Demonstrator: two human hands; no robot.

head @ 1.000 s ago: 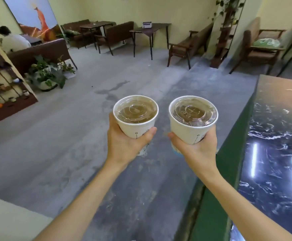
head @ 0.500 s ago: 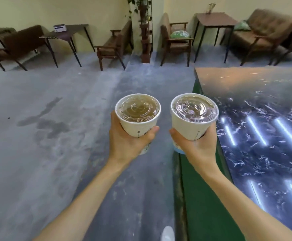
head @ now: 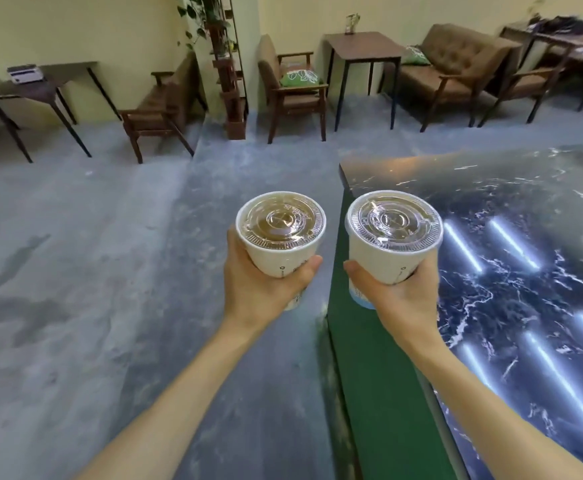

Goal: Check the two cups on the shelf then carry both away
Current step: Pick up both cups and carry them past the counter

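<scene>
A grey concrete floor (head: 75, 271) fills the left and middle of the frame, mottled with darker patches at the lower left. The right side is taken by a dark marble counter (head: 525, 289) with white veining and bright streaks of reflected light, its green side panel (head: 380, 375) running down the lower middle. Along the top of the frame, against a pale yellow wall, stand brown armchairs and a sofa (head: 456, 64), two dark tables and a tall plant stand (head: 229, 81) with trailing leaves; a green cushion (head: 298, 77) lies on the chair just right of the stand. Two bare forearms reach up from the bottom edge toward the centre. The left hand (head: 259, 289) is wrapped around the left cup (head: 279, 251), a white paper cup held upright over the floor just left of centre, fingers behind it and thumb pressed on its near wall. The right hand (head: 401, 296) grips the right cup (head: 392, 252) in the same way, upright above the counter's left edge just right of centre. The cups are side by side, near but apart. Each carries a clear plastic lid; brownish liquid shows through the left lid (head: 281, 220), while the right lid (head: 394, 220) glares with reflected light.
</scene>
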